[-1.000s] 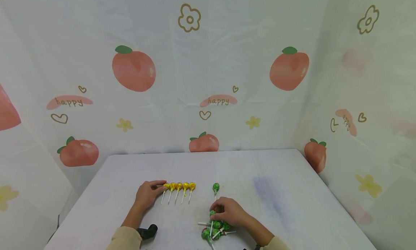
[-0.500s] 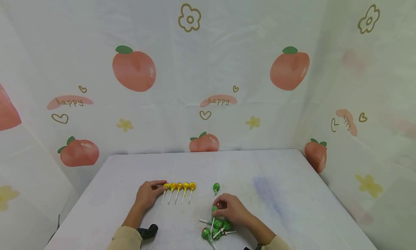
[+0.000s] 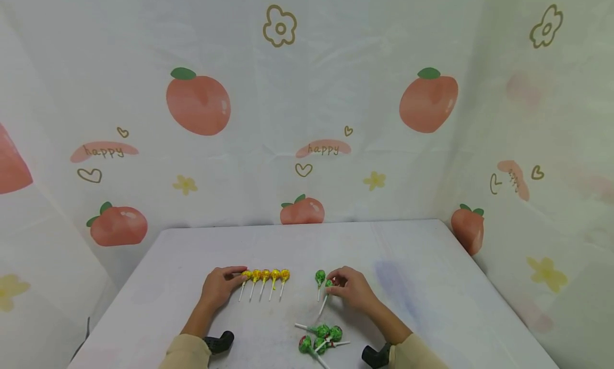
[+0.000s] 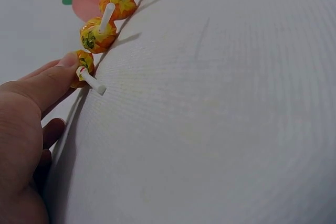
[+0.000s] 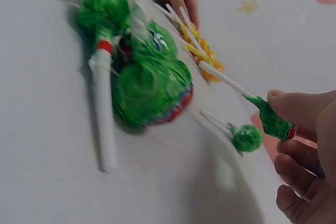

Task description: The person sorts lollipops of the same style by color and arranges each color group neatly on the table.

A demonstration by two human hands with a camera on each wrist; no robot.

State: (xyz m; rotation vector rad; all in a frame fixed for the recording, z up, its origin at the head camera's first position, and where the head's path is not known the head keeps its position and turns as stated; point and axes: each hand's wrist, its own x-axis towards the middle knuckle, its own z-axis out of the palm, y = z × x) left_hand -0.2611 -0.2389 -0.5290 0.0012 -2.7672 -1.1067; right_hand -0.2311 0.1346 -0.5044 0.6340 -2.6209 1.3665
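Observation:
Yellow-wrapped lollipops point(image 3: 266, 274) lie side by side in a row on the table, sticks toward the person. My left hand point(image 3: 218, 290) pinches the head of the leftmost yellow lollipop point(image 4: 84, 62) between thumb and fingers. Between thumb and fingers of my right hand point(image 3: 356, 290) is the head of a green lollipop point(image 5: 273, 119), its white stick slanting down toward the person in the head view. Just left of it, another green lollipop point(image 3: 320, 276) lies with its stick pointing the same way.
Nearer the person, several green lollipops point(image 3: 305, 344) lie in a loose pile with sticks in different directions. The white table point(image 3: 192, 251) meets a fruit-printed curtain point(image 3: 254, 187) behind. Black wrist devices point(image 3: 376, 355) sit at both wrists.
My right hand has moved a green lollipop away from the pile, up beside the single green one. The left hand stays on the leftmost yellow lollipop.

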